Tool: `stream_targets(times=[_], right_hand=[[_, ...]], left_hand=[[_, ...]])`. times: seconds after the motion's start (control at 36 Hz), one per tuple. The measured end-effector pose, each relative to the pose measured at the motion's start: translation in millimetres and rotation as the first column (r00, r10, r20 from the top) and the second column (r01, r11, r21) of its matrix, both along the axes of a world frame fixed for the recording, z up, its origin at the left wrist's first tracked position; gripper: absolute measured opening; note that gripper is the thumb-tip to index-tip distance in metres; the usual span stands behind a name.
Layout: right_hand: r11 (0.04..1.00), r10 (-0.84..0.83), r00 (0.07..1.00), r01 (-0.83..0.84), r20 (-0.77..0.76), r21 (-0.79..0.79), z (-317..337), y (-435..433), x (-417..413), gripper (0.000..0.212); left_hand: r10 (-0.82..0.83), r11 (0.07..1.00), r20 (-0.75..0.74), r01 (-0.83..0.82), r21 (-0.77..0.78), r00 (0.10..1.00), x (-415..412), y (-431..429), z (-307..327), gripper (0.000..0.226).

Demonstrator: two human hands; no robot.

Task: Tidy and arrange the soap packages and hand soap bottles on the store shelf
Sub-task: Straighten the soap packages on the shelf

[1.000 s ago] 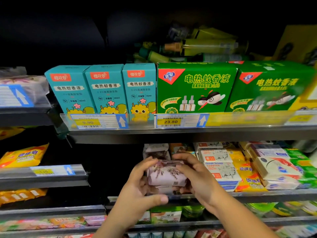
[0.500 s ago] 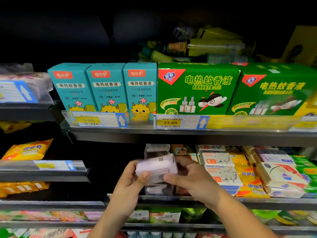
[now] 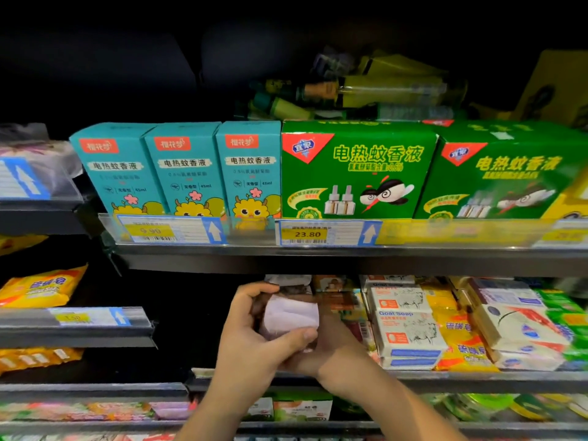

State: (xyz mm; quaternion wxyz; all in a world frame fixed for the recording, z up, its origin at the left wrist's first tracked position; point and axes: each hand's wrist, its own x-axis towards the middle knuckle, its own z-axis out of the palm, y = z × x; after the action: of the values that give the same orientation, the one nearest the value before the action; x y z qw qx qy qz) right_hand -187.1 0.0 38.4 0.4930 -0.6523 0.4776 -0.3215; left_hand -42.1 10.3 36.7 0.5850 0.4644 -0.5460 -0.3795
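Note:
A pale pink soap package (image 3: 291,315) is held between both hands in front of the middle shelf (image 3: 461,381), at its left end. My left hand (image 3: 251,342) grips it from the left, fingers over the top and thumb across the lower edge. My right hand (image 3: 334,345) holds it from the right and below, with its fingers hidden behind the package. More of the same pink soap (image 3: 288,281) sits stacked just behind, under the upper shelf.
White Goat Soap boxes (image 3: 407,332), yellow soap packs (image 3: 458,342) and white-and-red soap boxes (image 3: 521,329) fill the shelf to the right. Teal boxes (image 3: 184,173) and green boxes (image 3: 356,170) stand on the shelf above. Yellow packs (image 3: 38,284) lie at left.
The hands turned the pink package over, so its flowered face no longer shows, and raised it slightly toward the stack at the shelf's left end.

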Motion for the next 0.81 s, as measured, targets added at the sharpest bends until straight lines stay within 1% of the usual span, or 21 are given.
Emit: stream_targets(times=[0.08, 0.11, 0.17, 0.28, 0.39, 0.44, 0.5, 0.56, 0.64, 0.72, 0.78, 0.81], right_hand=[[0.997, -0.018, 0.999, 0.015, 0.033, 0.076, -6, -3, -1, 0.062], [0.997, -0.023, 0.999, 0.020, 0.042, 0.081, -6, -4, -3, 0.062], [0.999, -0.043, 0.998, 0.041, 0.041, 0.031, -9, -8, -10, 0.063], [0.992, -0.128, 0.989, 0.127, 0.076, 0.020, -3, -15, -23, 0.072], [0.989, -0.140, 0.989, 0.142, 0.044, -0.050, 13, -22, -28, 0.072], [0.987, -0.123, 0.992, 0.124, 0.023, -0.099, 20, -22, -22, 0.066], [0.987, -0.094, 0.996, 0.093, -0.001, -0.131, 23, -19, -13, 0.057], [0.990, -0.045, 0.999, 0.042, -0.022, -0.132, 25, -14, -4, 0.058], [0.983, 0.003, 0.997, -0.018, -0.081, -0.181, 24, -10, 0, 0.063], [0.977, -0.077, 0.996, 0.064, -0.055, -0.202, 23, -15, -7, 0.057], [0.975, -0.123, 0.992, 0.119, -0.011, -0.190, 23, -19, -13, 0.052], [0.979, -0.124, 0.992, 0.124, 0.009, -0.160, 25, -21, -16, 0.049]], left_hand=[[0.003, 1.000, 0.005, -0.003, 0.020, 1.000, 9, -3, -5, 0.074], [0.012, 1.000, -0.002, -0.012, 0.019, 1.000, 14, -3, -5, 0.072], [0.024, 1.000, -0.014, -0.024, 0.014, 1.000, 25, -4, -6, 0.071], [0.033, 0.999, 0.002, -0.033, 0.029, 0.999, 39, -4, -10, 0.065], [0.014, 0.999, 0.122, -0.020, 0.043, 0.992, 44, -2, -20, 0.060], [0.001, 0.999, 0.219, -0.008, 0.031, 0.976, 41, -1, -23, 0.064], [-0.025, 0.999, 0.263, 0.017, 0.035, 0.964, 35, 2, -25, 0.067], [-0.055, 0.996, 0.241, 0.035, 0.087, 0.969, 29, 4, -24, 0.066], [-0.077, 0.988, 0.145, 0.056, 0.144, 0.986, 26, 6, -26, 0.060], [0.006, 0.991, 0.079, -0.016, 0.134, 0.997, 33, 3, -29, 0.066], [0.055, 0.992, -0.012, -0.054, 0.110, 0.998, 39, 1, -27, 0.072], [0.065, 0.993, -0.062, -0.058, 0.107, 0.996, 42, 0, -25, 0.076]])
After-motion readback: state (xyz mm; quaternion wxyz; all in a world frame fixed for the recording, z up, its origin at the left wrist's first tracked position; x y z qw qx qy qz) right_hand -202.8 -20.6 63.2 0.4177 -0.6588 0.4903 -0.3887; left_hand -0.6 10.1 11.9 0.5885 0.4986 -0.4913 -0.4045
